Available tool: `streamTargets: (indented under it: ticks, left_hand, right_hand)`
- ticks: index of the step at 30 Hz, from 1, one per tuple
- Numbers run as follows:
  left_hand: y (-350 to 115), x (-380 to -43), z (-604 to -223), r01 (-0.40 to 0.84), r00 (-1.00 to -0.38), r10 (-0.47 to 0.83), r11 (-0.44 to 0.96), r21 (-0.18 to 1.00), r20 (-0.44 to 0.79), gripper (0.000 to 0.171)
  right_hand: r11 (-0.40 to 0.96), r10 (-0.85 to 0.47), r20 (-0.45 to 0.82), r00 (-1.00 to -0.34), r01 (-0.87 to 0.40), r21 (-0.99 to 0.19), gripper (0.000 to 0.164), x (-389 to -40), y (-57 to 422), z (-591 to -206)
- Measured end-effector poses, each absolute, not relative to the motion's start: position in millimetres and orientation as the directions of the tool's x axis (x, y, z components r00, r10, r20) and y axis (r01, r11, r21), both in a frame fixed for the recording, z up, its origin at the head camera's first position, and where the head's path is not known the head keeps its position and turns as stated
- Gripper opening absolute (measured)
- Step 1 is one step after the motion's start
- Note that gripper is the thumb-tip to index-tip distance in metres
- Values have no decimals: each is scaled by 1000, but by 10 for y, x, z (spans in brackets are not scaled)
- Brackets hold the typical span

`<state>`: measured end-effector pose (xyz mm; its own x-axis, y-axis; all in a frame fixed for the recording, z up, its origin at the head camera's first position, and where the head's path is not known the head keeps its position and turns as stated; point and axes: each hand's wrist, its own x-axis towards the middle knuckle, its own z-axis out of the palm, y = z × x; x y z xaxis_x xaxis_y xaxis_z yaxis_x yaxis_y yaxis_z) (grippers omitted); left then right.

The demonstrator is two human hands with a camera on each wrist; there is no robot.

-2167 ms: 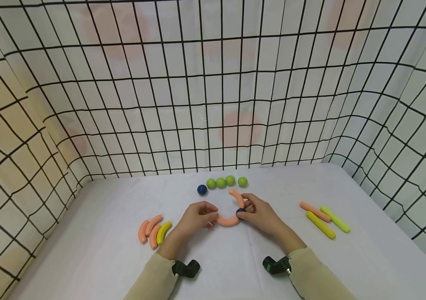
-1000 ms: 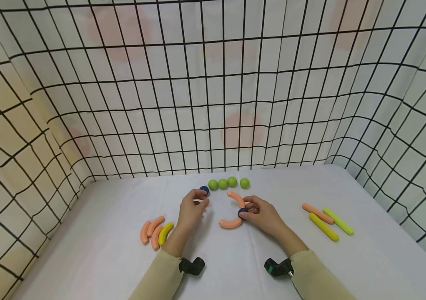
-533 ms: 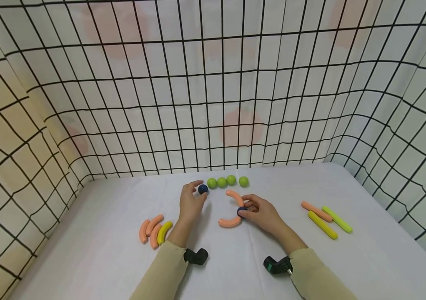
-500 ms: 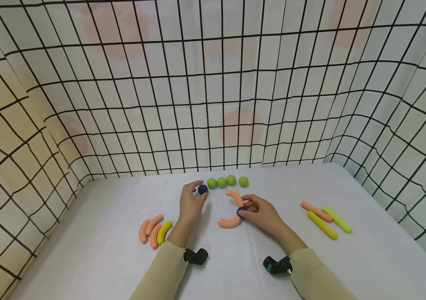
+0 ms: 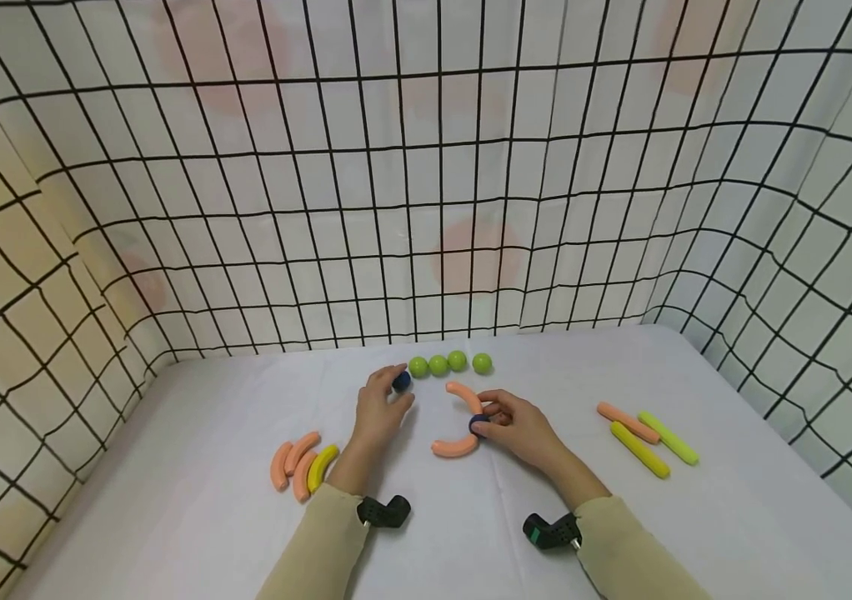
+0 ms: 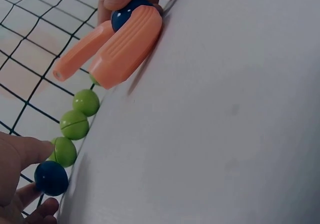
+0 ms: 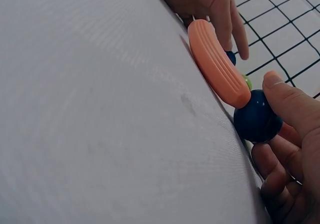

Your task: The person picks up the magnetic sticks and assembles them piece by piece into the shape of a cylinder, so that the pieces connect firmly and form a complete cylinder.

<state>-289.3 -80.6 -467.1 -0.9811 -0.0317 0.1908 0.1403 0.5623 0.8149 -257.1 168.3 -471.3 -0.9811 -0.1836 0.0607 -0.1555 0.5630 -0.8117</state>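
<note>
While the head view shows a white-covered table (image 5: 193,467), white walls (image 5: 357,267) with black grid lines rise behind it and along its sides, with faint reddish patches at the back. Mid-table, your right hand (image 5: 522,427) pinches a blue ball (image 5: 478,427), partly covering it; 2 curved orange pieces (image 5: 454,448) extend from it. Your left hand (image 5: 381,412) is spread, thumb apart from the fingers, at the 2nd blue ball (image 5: 401,382), which they partly hide. Beside that sit 4 green balls (image 5: 438,365), the rightmost a little apart. To your left, 3 more curved orange pieces (image 5: 280,466) and a curved yellow piece (image 5: 323,468) lie clustered; to your right, 3 straight sticks (image 5: 639,450).

In the left wrist view, the 2nd blue ball sits between your parted fingers, against a green ball; how firmly you touch it cannot be told.

In the right wrist view, your thumb and fingers hold the blue ball, touching 1 orange piece, which stands before a green ball.
</note>
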Motion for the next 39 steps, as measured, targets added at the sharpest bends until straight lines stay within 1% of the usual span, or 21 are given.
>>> streamTargets:
  ticks: [3, 17, 21, 31, 39]
  left_hand:
    - [-814, -2885, -4653, 157, -980, -8, 591, 792, 200, 48]
    - [-795, -2861, -4676, 160, -980, -3, 585, 796, 199, 40]
    - [-800, -2841, -4687, 138, -985, -7, 563, 815, 171, 37]
    - [-818, -2822, -4681, 106, -991, -16, 536, 838, 135, 39]
    - [-823, -2842, -4698, 118, -991, -1, 484, 867, 135, 37]
  right_hand:
    - [567, -181, 63, -981, -157, -809, 51, -2570, 1680, -4719]
    - [575, -176, 68, -982, -159, -803, 52, -2558, 1717, -4745]
    - [576, -184, 71, -980, -167, -801, 52, -2545, 1716, -4739]
    - [582, -187, 83, -979, -179, -793, 50, -2553, 1704, -4727]
    - [587, -198, 78, -977, -182, -789, 51, -2563, 1686, -4704]
